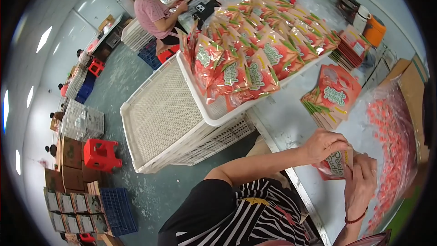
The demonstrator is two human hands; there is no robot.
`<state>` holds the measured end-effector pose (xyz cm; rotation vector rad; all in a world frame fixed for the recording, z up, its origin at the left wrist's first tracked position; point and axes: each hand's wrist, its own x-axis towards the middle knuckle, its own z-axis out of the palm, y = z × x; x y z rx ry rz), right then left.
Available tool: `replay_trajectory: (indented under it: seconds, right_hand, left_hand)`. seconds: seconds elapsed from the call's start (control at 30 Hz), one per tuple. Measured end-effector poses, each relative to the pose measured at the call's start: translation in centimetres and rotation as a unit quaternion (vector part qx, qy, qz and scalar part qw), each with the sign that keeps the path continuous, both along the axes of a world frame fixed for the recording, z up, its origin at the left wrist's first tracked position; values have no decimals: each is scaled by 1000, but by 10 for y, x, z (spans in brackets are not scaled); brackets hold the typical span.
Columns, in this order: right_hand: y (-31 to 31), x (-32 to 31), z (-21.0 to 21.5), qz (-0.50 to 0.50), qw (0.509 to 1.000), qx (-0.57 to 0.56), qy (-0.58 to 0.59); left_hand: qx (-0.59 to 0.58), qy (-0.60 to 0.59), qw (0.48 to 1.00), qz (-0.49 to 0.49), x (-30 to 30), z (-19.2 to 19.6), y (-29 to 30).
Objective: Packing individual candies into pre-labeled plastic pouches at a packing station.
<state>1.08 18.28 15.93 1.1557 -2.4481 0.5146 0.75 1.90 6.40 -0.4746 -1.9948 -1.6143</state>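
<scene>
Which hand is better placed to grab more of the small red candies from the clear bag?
Probably the right hand: it sits beside the clear bag of red candies, while the left hand grips the pouch top, farther away.

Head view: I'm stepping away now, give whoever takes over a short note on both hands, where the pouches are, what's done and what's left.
Left hand: grips the top of one red printed pouch over the table.
Right hand: holds the same pouch from the right side; its bracelet is on the wrist.
Supplies: flat empty pouches stacked just beyond the hands; clear bag of small red candies to the right.
Done: many filled pouches piled in the white tray.
Left: the pouch in hand and the flat stack; whether this pouch is filled cannot be told.
</scene>
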Motion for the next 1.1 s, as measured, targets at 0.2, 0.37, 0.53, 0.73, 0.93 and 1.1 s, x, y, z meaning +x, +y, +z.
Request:
replay_trajectory:
  seconds: [0.2,0.37,0.53,0.73,0.93,1.1]
  right_hand:
    - [18,-24,-25,-20,998,-52,-4]
    - [24,-28,-42,-29,996,-77,-29]
    - [10,-23,-39,-15,984,-152,-87]
    - [1,-20,-37,-31,982,-163,-89]
    - [14,-24,-54,-27,975,-150,-159]
    - [7,-22,-46,-36,974,-80,-211]
  left_hand:
    - [40,38,998,-9,9,5,-10]
    - [192,-165,957,-141,16,14,-31]
    - [200,-138,966,-83,15,0,-28]
    - [139,-161,976,-47,19,-3,-34]
    - [52,-103,993,6,17,-9,-27]
    - [64,-168,982,54,16,-17,-33]
